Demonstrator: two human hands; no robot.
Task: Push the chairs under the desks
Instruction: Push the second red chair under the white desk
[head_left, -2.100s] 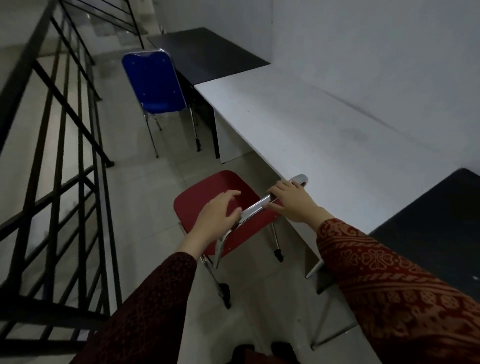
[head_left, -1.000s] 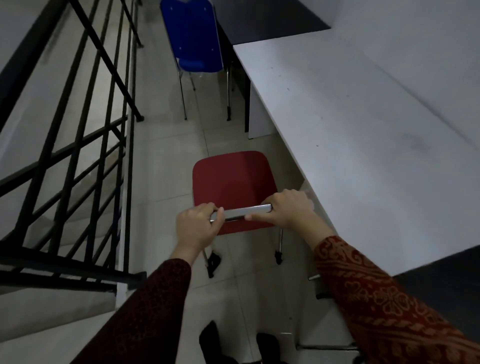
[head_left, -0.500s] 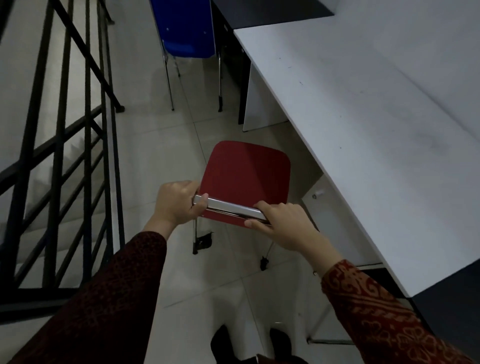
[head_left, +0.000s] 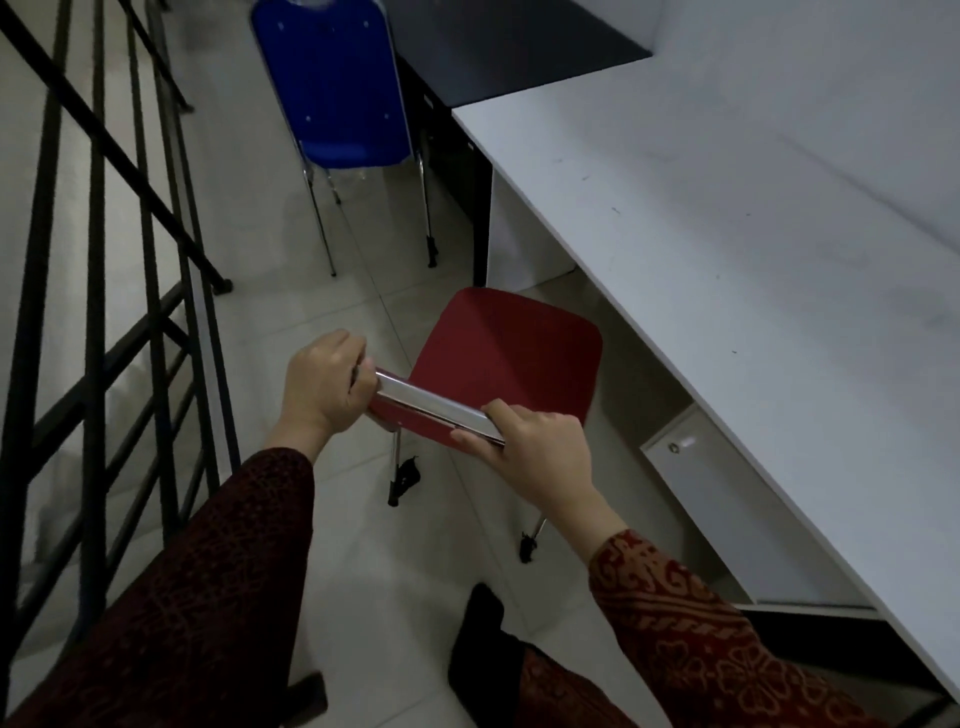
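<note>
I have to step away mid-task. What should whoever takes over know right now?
Left hand and right hand both grip the top rail of the red chair.
The red chair stands on the floor beside the white desk, angled toward it, seat not yet under.
The blue chair stands out from the black desk, untouched.
Done: no chair tucked in.
Left: push the red chair under, then the blue one.

Pale tiled floor (head_left: 291, 291), red chair (head_left: 511, 353), blue chair (head_left: 332, 88)
</note>
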